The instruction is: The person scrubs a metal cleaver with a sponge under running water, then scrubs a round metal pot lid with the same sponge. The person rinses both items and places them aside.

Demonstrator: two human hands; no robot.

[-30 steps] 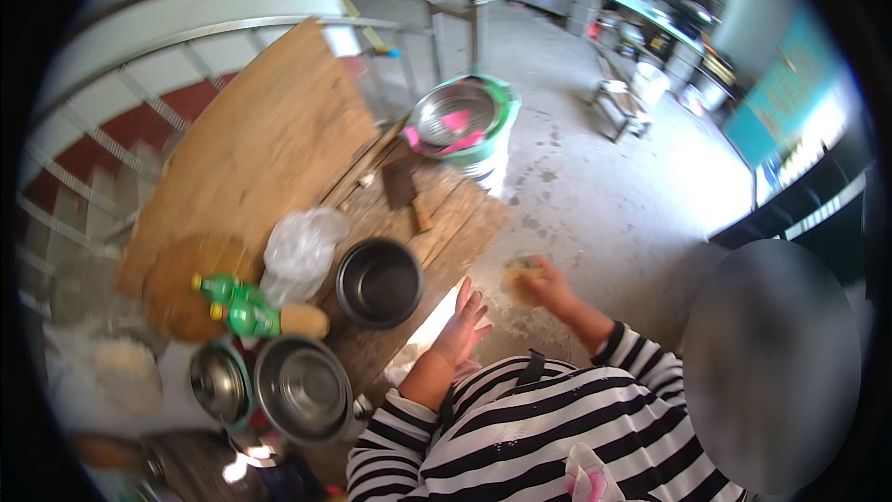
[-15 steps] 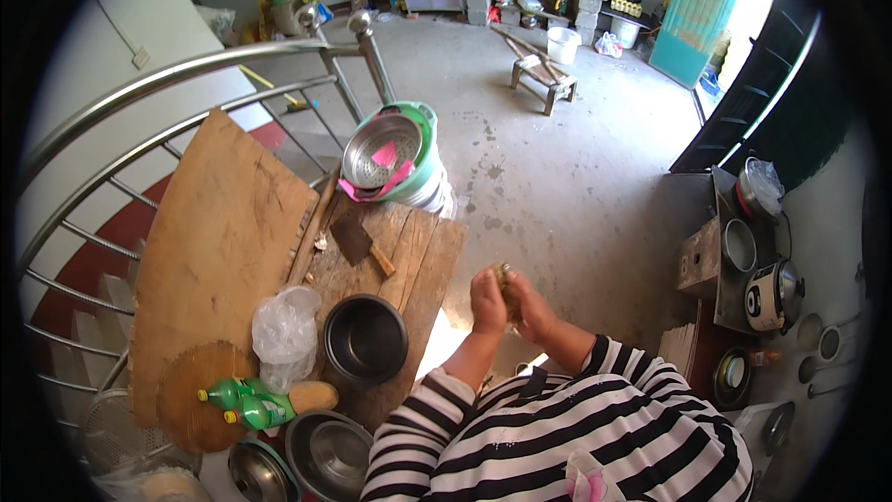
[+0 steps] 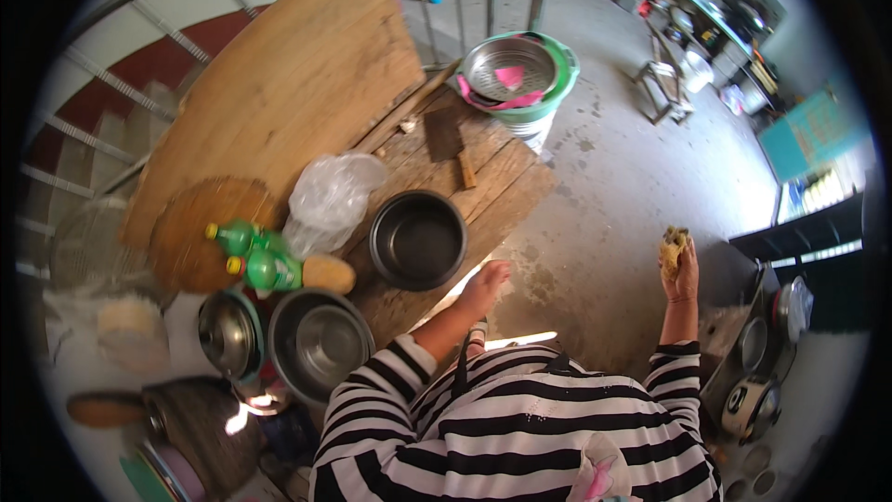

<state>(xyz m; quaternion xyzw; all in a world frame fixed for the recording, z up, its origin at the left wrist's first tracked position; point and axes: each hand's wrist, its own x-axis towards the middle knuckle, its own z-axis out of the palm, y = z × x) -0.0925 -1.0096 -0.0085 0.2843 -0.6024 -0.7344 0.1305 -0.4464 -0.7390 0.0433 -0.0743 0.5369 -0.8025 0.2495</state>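
Observation:
Out to the right over the floor, my right hand (image 3: 684,277) is closed round a rough yellowish-brown lump (image 3: 673,251); its kind is not clear. My left hand (image 3: 485,286) is beside the right edge of the wooden table (image 3: 506,181), its fingers curled together with nothing visible in them. Nearest to it on the table is a dark round pot (image 3: 418,240), with no lid on. Behind the pot lies a cleaver (image 3: 444,135) with a wooden handle. A crumpled clear plastic bag (image 3: 334,195) sits to the left of the pot.
Two green bottles (image 3: 265,260) lie by a round wooden board (image 3: 200,242). A large metal pot (image 3: 321,344) stands near my left arm. Beyond the table, a metal colander (image 3: 511,70) rests in a green tub (image 3: 562,84). A low wooden stool (image 3: 662,88) stands farther off; a rice cooker (image 3: 751,407) is at right.
My hands, together around the lump before, are now apart. The right has swung out to the right with the lump; the left stays near the table. The view has turned left.

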